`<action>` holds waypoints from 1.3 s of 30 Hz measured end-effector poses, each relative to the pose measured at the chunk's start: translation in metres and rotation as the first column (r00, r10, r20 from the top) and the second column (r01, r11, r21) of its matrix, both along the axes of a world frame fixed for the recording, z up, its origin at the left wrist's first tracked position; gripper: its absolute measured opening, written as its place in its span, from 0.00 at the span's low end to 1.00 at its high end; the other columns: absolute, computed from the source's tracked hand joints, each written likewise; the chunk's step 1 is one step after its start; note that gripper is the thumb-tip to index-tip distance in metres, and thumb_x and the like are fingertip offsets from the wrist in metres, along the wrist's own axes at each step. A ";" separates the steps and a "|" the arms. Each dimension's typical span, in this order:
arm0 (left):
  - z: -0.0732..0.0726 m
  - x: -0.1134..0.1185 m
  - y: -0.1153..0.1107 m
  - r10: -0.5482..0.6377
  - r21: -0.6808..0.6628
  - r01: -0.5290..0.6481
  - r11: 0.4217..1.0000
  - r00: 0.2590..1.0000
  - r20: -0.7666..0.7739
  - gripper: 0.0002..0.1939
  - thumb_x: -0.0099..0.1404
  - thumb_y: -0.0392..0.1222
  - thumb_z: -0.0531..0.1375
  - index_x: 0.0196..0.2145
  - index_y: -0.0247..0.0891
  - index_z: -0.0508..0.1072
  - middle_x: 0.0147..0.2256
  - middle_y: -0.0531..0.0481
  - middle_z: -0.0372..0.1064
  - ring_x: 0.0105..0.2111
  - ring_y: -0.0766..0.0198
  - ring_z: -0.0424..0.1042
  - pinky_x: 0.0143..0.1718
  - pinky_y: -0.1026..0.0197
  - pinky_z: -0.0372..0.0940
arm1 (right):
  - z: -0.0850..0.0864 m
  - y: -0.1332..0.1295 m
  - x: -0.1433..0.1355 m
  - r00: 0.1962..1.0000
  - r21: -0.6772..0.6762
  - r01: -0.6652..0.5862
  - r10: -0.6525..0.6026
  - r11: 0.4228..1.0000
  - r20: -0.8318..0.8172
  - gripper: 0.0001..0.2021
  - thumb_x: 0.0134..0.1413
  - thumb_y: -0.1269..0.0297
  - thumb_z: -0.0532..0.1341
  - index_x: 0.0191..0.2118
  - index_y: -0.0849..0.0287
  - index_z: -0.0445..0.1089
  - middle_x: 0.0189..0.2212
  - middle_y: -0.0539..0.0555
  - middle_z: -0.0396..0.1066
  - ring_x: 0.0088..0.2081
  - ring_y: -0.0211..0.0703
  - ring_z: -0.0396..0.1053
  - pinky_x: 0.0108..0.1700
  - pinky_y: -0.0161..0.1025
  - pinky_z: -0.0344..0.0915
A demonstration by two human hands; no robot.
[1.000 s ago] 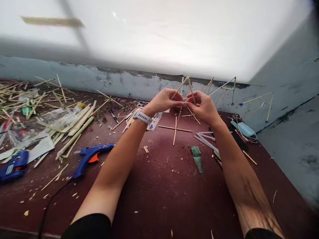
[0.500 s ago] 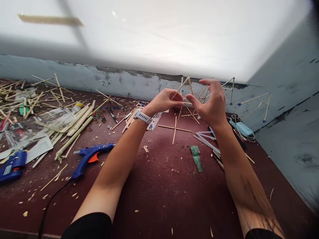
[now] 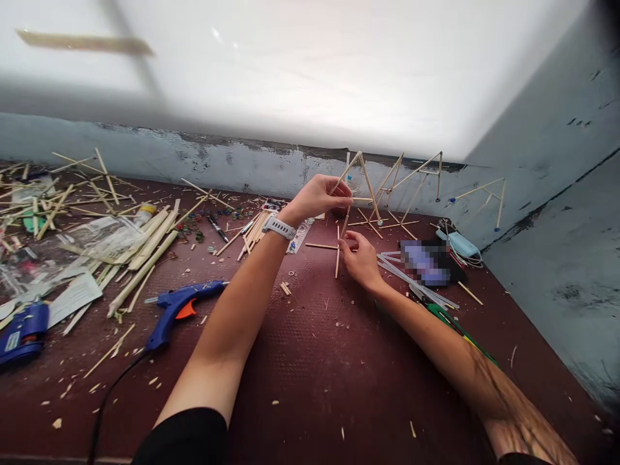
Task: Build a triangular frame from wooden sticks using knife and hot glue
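Nearest, the right hand (image 3: pixel 359 259) rests low on the dark red mat (image 3: pixel 300 361), fingers curled loosely onto the crossed thin wooden sticks (image 3: pixel 338 248) lying flat just to its left. Beyond and above, the left hand (image 3: pixel 320 196) pinches closed on one leg of the pale stick triangle frame (image 3: pixel 361 177), which stands upright just right of its fingertips.

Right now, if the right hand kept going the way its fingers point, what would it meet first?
Most likely the crossed sticks lying on the table: the right hand already has its fingertips at them. Depth is hard to judge, so contact is uncertain.
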State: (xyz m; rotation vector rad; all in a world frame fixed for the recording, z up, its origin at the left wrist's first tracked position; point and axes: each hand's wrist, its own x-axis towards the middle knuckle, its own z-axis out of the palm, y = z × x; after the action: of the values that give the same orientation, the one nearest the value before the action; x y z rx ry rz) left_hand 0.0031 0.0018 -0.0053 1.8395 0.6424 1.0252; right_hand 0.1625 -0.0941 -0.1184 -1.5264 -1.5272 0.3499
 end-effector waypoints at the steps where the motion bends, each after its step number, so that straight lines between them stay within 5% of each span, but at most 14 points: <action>1: 0.000 0.000 -0.001 0.002 0.003 -0.002 1.000 1.000 0.000 0.13 0.55 0.43 0.73 0.35 0.34 0.80 0.32 0.45 0.81 0.33 0.61 0.81 0.43 0.53 0.77 | -0.001 0.005 -0.002 1.000 -0.007 0.003 -0.003 1.000 0.007 0.17 0.65 0.55 0.63 0.53 0.60 0.75 0.50 0.62 0.80 0.37 0.49 0.78 0.45 0.45 0.70; 12: -0.002 -0.001 0.004 -0.031 -0.021 0.031 0.999 0.999 0.010 0.11 0.55 0.43 0.73 0.34 0.35 0.81 0.32 0.45 0.82 0.34 0.61 0.82 0.46 0.53 0.78 | -0.006 0.017 -0.009 0.983 -0.060 0.090 -0.079 0.994 0.167 0.14 0.71 0.53 0.59 0.48 0.51 0.79 0.44 0.56 0.84 0.46 0.53 0.80 0.45 0.41 0.66; 39: 0.004 -0.005 -0.005 -0.004 0.011 0.005 1.000 0.999 -0.046 0.13 0.56 0.46 0.73 0.35 0.34 0.82 0.34 0.43 0.83 0.35 0.60 0.82 0.43 0.54 0.77 | -0.006 0.020 -0.003 0.969 -0.041 0.038 -0.027 0.998 0.245 0.12 0.71 0.56 0.59 0.46 0.52 0.80 0.42 0.57 0.84 0.42 0.54 0.80 0.41 0.40 0.63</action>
State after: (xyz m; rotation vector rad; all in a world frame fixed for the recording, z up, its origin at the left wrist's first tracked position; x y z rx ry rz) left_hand -0.0022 -0.0034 -0.0010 1.8783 0.6613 0.9876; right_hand 0.1594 -0.0739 -0.1248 -1.6775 -1.6910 0.1827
